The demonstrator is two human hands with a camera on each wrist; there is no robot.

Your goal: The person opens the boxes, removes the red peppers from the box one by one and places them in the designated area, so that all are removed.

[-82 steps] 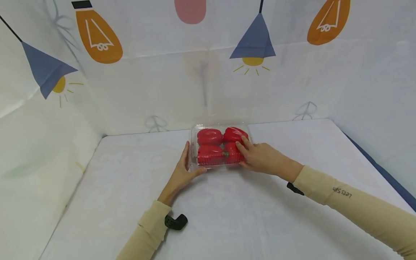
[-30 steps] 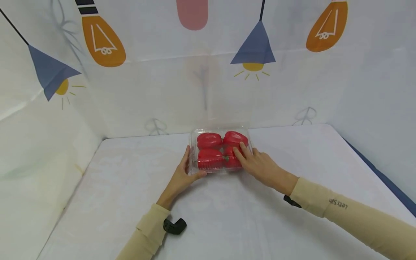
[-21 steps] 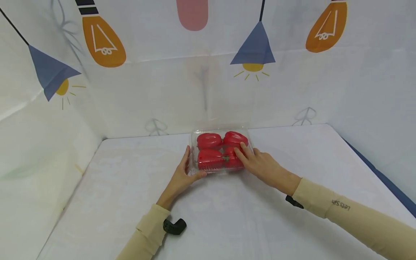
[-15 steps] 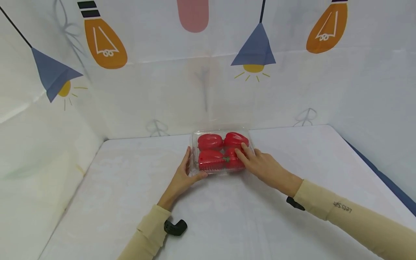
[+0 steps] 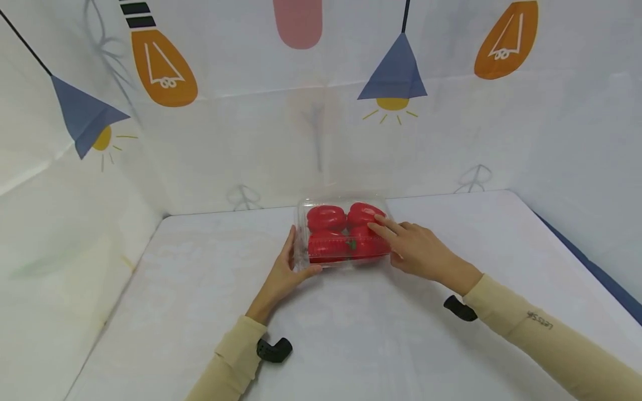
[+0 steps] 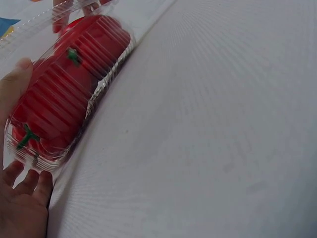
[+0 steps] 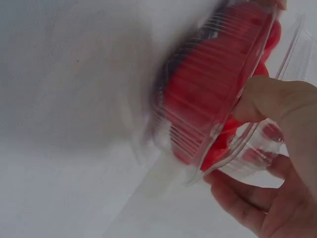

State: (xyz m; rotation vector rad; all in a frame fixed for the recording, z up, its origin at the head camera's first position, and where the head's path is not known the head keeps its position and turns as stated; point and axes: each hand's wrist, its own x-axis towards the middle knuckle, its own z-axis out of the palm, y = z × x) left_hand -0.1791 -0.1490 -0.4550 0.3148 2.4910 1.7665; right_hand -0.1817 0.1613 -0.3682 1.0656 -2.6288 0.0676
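A clear plastic clamshell box [image 5: 302,236] holds several red bell peppers [image 5: 326,218] with green stems and sits near the table's back edge. My left hand [image 5: 280,275] holds its near left corner, thumb along the front and fingers at the left side; the left wrist view shows these fingertips at the box's end. At the right side, my right hand [image 5: 423,253] grips the box's lid. In the right wrist view, its thumb [image 7: 262,99] lies at the rim [image 7: 218,130], with a gap between lid and base on that side.
The white-covered table [image 5: 346,334] meets a white cloth backdrop [image 5: 241,145] with printed lamps and bulbs just behind the box. Black wrist cameras [image 5: 274,351] hang below both sleeves. A blue strip [image 5: 587,264] runs along the right edge.
The right hand has shifted slightly rightward and its wrist has turned. The lid's front right edge looks raised compared with before. The left hand keeps its place at the corner.
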